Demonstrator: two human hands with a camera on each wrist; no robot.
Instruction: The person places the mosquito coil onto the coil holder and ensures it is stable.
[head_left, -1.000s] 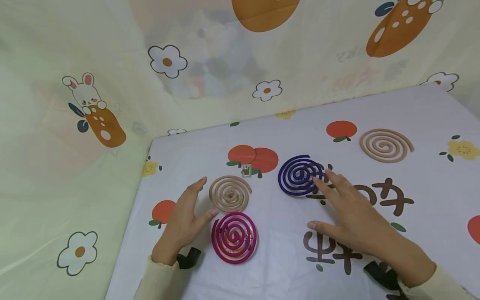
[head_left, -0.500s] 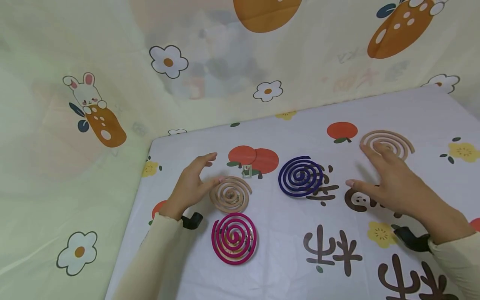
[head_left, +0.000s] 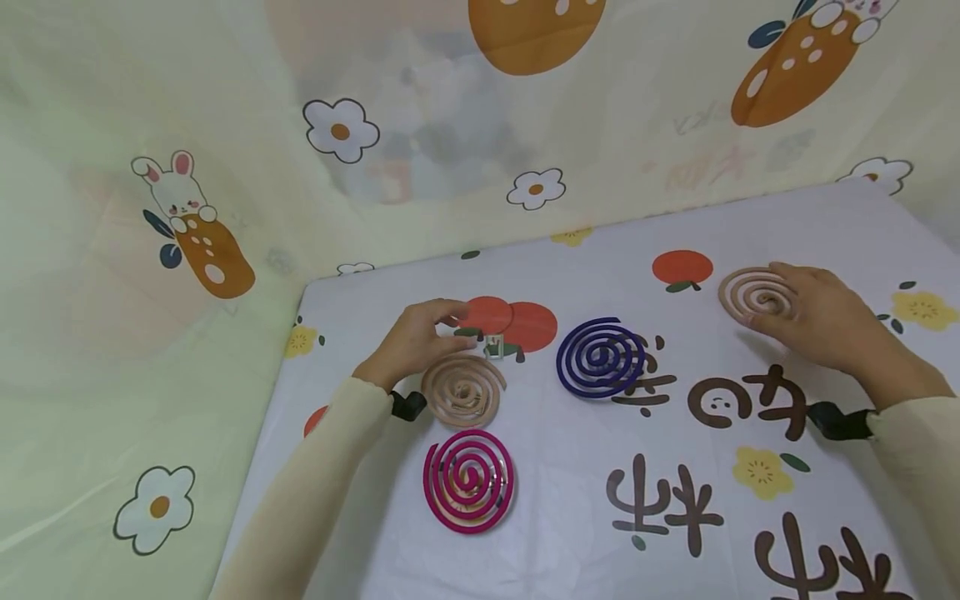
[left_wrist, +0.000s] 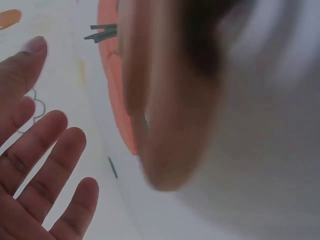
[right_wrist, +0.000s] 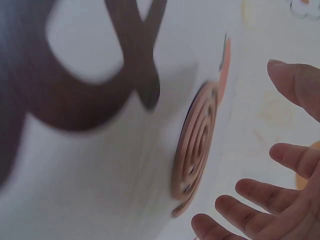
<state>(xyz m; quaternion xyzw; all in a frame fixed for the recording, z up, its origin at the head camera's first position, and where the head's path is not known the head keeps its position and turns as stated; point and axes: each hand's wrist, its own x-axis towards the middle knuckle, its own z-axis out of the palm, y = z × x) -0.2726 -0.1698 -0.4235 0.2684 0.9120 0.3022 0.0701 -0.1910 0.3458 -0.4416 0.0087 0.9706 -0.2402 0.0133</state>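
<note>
Printed cloth (head_left: 570, 517) fills lower frame, patterned curtain (head_left: 150, 125) behind. Right hand (head_left: 817, 321), right of centre, fingers spread and relaxed over the far tan coil (head_left: 742, 292), gripping nothing; contact unclear. Left hand (head_left: 416, 342), centre-left, fingers loosely bent, empty, just above the near tan coil (head_left: 463, 390). Blue coil (head_left: 600, 357) at centre, between the hands. Pink coil (head_left: 468, 480) lower centre, below the near tan coil. Small clip (head_left: 492, 343) just beside left fingertips.

Large brown Chinese-style characters on the tablecloth (head_left: 570, 533), perhaps "林", partly cut off.
</note>
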